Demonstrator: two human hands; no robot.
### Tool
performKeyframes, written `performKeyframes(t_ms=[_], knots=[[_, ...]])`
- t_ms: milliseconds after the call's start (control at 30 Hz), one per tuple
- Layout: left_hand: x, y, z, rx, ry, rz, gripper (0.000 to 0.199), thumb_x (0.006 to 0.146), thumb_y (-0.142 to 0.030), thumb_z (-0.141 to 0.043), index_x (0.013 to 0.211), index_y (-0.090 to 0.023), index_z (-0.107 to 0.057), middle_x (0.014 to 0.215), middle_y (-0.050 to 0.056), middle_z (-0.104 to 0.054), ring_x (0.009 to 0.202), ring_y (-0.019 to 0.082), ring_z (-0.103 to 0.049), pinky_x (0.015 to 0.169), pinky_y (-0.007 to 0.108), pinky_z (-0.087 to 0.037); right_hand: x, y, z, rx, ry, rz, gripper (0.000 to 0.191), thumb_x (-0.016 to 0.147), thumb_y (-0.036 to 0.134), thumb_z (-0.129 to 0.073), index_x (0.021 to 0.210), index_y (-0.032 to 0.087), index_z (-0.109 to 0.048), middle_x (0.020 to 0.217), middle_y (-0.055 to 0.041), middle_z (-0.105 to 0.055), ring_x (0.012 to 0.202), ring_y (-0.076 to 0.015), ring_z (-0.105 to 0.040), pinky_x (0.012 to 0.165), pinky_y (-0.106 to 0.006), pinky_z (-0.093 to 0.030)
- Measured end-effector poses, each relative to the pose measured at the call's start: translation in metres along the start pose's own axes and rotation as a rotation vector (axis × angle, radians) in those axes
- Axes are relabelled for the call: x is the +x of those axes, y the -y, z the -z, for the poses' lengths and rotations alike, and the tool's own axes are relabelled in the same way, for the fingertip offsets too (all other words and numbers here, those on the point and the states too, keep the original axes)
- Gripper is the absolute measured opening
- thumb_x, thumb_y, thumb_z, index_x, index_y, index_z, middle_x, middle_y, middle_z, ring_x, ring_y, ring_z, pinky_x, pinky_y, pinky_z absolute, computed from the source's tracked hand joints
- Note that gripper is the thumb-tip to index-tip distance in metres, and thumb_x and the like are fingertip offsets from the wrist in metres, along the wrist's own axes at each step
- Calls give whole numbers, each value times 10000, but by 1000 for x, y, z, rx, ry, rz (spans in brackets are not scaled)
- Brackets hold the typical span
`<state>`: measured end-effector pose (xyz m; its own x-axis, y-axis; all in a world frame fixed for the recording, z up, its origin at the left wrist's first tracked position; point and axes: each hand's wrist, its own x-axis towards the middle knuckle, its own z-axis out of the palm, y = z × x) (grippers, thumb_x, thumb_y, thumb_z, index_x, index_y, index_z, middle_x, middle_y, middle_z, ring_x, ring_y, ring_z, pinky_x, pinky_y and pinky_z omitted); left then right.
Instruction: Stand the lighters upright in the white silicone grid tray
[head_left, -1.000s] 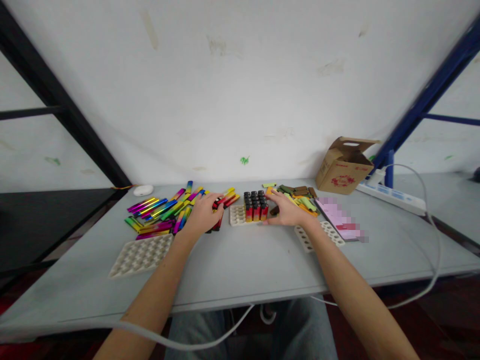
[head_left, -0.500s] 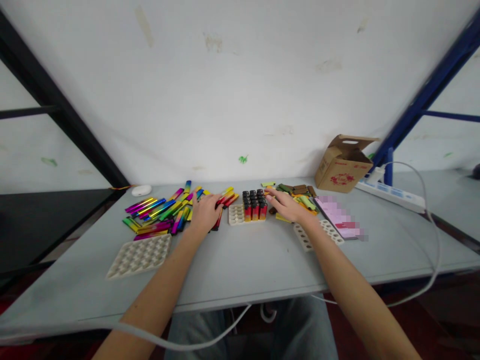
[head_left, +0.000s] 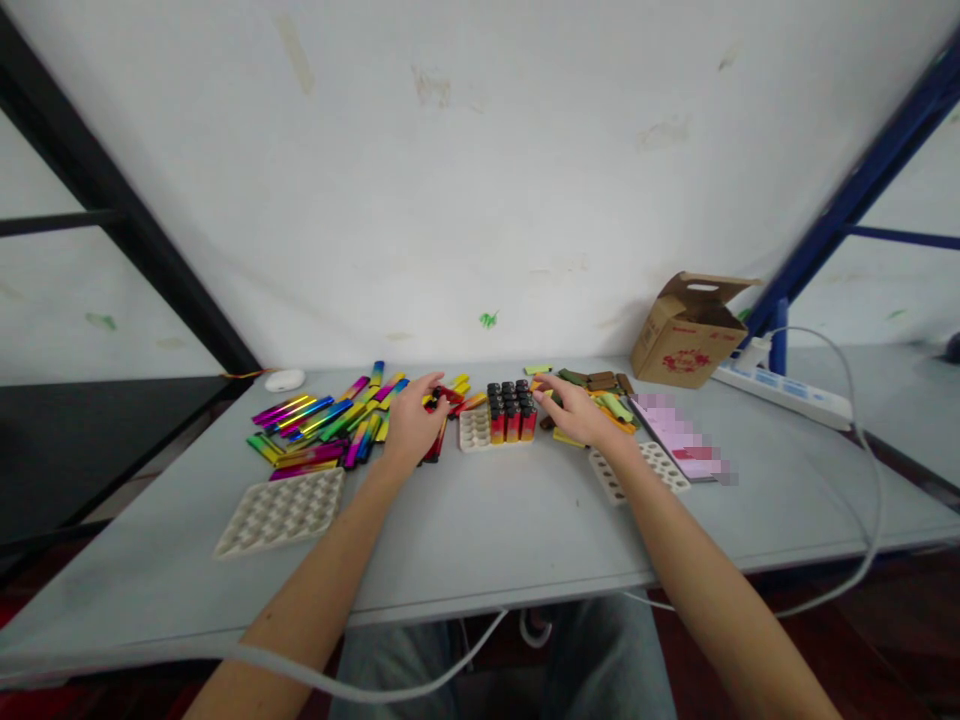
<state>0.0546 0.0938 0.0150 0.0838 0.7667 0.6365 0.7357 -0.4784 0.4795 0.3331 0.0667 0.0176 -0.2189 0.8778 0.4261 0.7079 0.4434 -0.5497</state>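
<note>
My left hand (head_left: 414, 420) is over the right side of a pile of shiny coloured lighters (head_left: 322, 420), its fingers closed around a red lighter (head_left: 448, 396). Upright red and yellow lighters with black tops (head_left: 512, 412) fill the right part of a white tray (head_left: 474, 430); the tray's left cups show bare. My right hand (head_left: 571, 408) is beside the tray's right edge, thumb and fingers apart, near the standing lighters. Green, brown and yellow pieces (head_left: 600, 382) lie behind and beside it. Whether it touches the lighters is hard to tell.
A white cup tray (head_left: 281, 512) lies front left. Under my right forearm is a white holed tray (head_left: 660, 465). Farther right are a pink-screened device (head_left: 675, 435), an open cardboard box (head_left: 686, 340) and a power strip (head_left: 795, 392). A white case (head_left: 285, 380) sits back left.
My left hand's fingers have lifted slightly, and a red lighter now shows between them. My right hand has stayed nearly in place beside the tray.
</note>
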Motion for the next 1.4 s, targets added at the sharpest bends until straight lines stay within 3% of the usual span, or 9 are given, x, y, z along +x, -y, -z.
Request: performKeyframes(t_ms=[133, 267, 467, 800, 900, 1000, 1100, 1267, 1400], knots=[[3, -8, 5, -169, -146, 54, 320, 797, -257, -608, 1101, -160, -639, 1013, 76, -720, 912, 215, -692, 891, 372, -547, 0, 5, 1, 83, -252, 24, 589, 927, 416, -439, 1438, 149, -320, 1261, -178, -578, 1116, -265, -579, 968, -446, -453], [3, -27, 12, -357, -259, 58, 331, 780, -319, -671, 1064, -155, -631, 1014, 80, -705, 890, 194, -694, 856, 343, -571, -4, 34, 2, 31, -451, 157, 464, 913, 330, -442, 1356, 193, -422, 1254, -155, -569, 1173, -267, -533, 1005, -450, -427], [-5, -63, 13, -701, -203, 60, 334, 736, -295, -729, 1015, -143, -627, 877, 65, -715, 800, 170, -708, 776, 292, -593, -9, 84, -14, -145, -327, 388, 504, 837, 190, -487, 1341, 190, -481, 1299, -123, -572, 1228, -267, -492, 1063, -444, -381], [-14, -72, 8, -826, -60, 58, 399, 782, -315, -702, 1132, -166, -583, 915, 68, -700, 830, 167, -696, 817, 301, -562, -9, 79, -22, -82, -237, 349, 355, 949, 199, -344, 1243, 147, -537, 1141, -161, -620, 1050, -257, -563, 928, -420, -461], [-16, -67, 11, -684, -45, 15, 348, 845, -323, -625, 1154, -169, -584, 914, 66, -705, 843, 166, -689, 833, 298, -548, -7, 72, -18, 220, -337, 213, 316, 969, 335, -342, 1135, 176, -558, 1001, -109, -619, 927, -223, -570, 846, -382, -475], [-15, -59, 16, -561, -37, 15, 287, 884, -330, -552, 1108, -160, -611, 804, 37, -714, 757, 155, -687, 773, 280, -547, 0, 58, -9, 731, -441, -79, 455, 910, 600, -351, 928, 202, -569, 721, -20, -531, 608, -150, -492, 563, -278, -436], [-13, -49, 21, -435, -20, 7, 249, 896, -321, -507, 1011, -150, -647, 702, 17, -713, 684, 149, -681, 729, 266, -540, 6, 41, 4, 1187, -351, -360, 612, 808, 772, -299, 695, 203, -494, 567, 25, -394, 456, -103, -356, 407, -224, -303], [-11, -36, 24, -305, -31, 15, 277, 906, -338, -471, 918, -150, -673, 625, 2, -698, 608, 142, -664, 673, 248, -529, 10, 23, 18, 1424, -179, -561, 594, 797, 756, -358, 622, 195, -445, 520, 50, -323, 407, -76, -285, 359, -194, -175], [-14, -30, 19, -192, 51, -63, 308, 908, -364, -468, 956, -153, -687, 695, 26, -730, 640, 161, -679, 647, 253, -515, 9, 20, 19, 1454, -82, -569, 503, 793, 663, -486, 635, 185, -463, 564, 34, -396, 460, -82, -383, 378, -179, -220]])
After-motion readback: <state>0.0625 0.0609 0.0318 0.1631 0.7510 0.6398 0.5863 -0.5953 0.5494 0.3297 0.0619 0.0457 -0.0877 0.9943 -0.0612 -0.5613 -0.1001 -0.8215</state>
